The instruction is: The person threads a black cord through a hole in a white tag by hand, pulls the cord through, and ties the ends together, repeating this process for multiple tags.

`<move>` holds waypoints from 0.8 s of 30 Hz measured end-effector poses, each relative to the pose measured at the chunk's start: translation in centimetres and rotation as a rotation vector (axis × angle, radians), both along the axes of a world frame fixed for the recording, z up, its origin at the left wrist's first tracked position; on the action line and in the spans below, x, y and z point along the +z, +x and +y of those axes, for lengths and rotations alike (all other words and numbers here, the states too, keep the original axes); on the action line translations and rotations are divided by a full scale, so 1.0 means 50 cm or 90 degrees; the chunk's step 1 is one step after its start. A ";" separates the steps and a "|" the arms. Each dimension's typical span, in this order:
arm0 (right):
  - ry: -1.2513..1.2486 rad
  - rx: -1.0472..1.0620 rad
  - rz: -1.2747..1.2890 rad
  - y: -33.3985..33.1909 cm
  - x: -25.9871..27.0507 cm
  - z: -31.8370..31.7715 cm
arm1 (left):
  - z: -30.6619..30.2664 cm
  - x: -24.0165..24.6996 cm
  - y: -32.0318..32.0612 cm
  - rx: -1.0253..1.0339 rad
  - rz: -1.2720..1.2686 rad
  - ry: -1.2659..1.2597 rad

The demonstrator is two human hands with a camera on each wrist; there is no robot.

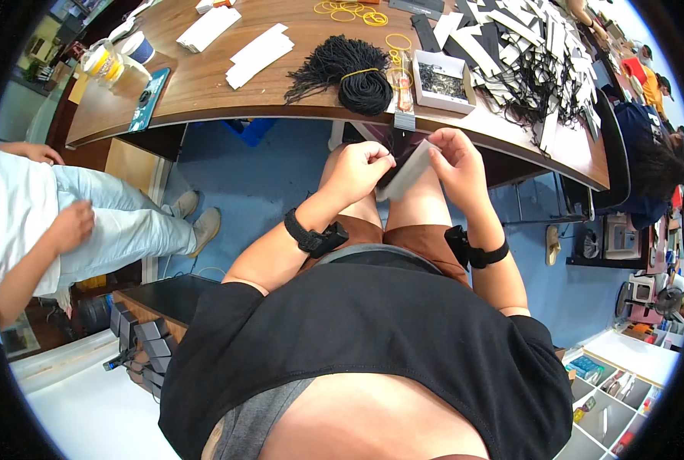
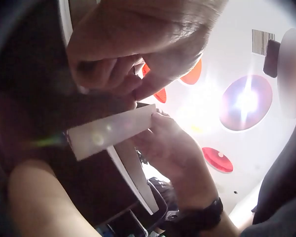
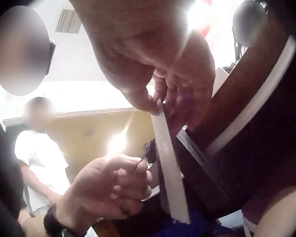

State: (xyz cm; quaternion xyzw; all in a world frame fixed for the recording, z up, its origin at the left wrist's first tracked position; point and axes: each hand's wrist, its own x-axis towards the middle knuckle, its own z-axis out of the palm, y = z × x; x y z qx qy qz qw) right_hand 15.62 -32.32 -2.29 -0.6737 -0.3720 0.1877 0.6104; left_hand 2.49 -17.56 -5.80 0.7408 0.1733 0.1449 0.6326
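Over the lap, just off the table's front edge, both hands are close together. My right hand (image 1: 462, 169) pinches one end of a long white card tag (image 1: 409, 172), which slants down toward the left; faint lettering shows on it in the right wrist view. Thumb and forefinger of my left hand (image 1: 357, 170) pinch a thin black cord (image 3: 147, 154) beside the tag. In the left wrist view, the tag's broad face (image 2: 111, 131) hangs from the right hand. Much of the cord is hidden by the fingers.
On the wooden table (image 1: 196, 92) lie a bundle of black cords (image 1: 365, 92), a white box of small dark pieces (image 1: 443, 83), yellow rubber bands (image 1: 349, 11), stacked white tags (image 1: 259, 55) and a heap of tags with cords (image 1: 503, 38). A person (image 1: 66, 222) stands at left.
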 end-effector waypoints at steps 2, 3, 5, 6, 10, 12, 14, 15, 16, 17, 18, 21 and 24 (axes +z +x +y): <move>-0.006 0.016 0.028 -0.005 -0.003 -0.003 | -0.007 0.006 0.002 0.029 0.001 -0.040; -0.046 0.017 -0.019 -0.010 0.000 -0.003 | -0.010 0.009 0.003 0.043 0.002 -0.060; -0.105 0.001 -0.185 -0.025 0.020 -0.001 | -0.010 0.013 0.003 0.078 -0.057 0.072; -0.090 -0.010 -0.193 -0.030 0.021 0.006 | -0.010 0.014 0.003 0.096 -0.087 0.139; -0.048 -0.058 -0.122 -0.036 0.024 0.026 | -0.018 0.003 0.006 0.077 -0.186 0.102; 0.010 -0.063 0.013 -0.037 0.009 0.033 | -0.025 0.003 0.003 0.033 -0.185 0.089; 0.052 -0.051 0.053 -0.044 0.003 0.037 | -0.033 0.007 -0.006 -0.035 -0.137 0.080; 0.060 -0.045 0.056 -0.045 -0.006 0.039 | -0.046 -0.002 -0.003 0.016 -0.166 0.087; 0.069 -0.039 0.059 -0.047 -0.010 0.040 | -0.047 -0.008 -0.002 0.034 -0.173 0.106; 0.052 -0.055 0.078 -0.052 -0.007 0.038 | -0.047 -0.010 -0.001 0.050 -0.182 0.125; 0.029 -0.054 0.096 -0.054 -0.008 0.034 | -0.046 -0.010 -0.001 0.067 -0.191 0.145; 0.025 -0.055 0.151 -0.056 -0.029 0.025 | -0.046 -0.003 -0.004 0.061 -0.188 0.172; 0.061 -0.061 0.209 -0.061 -0.035 0.027 | -0.049 -0.006 -0.003 0.056 -0.170 0.113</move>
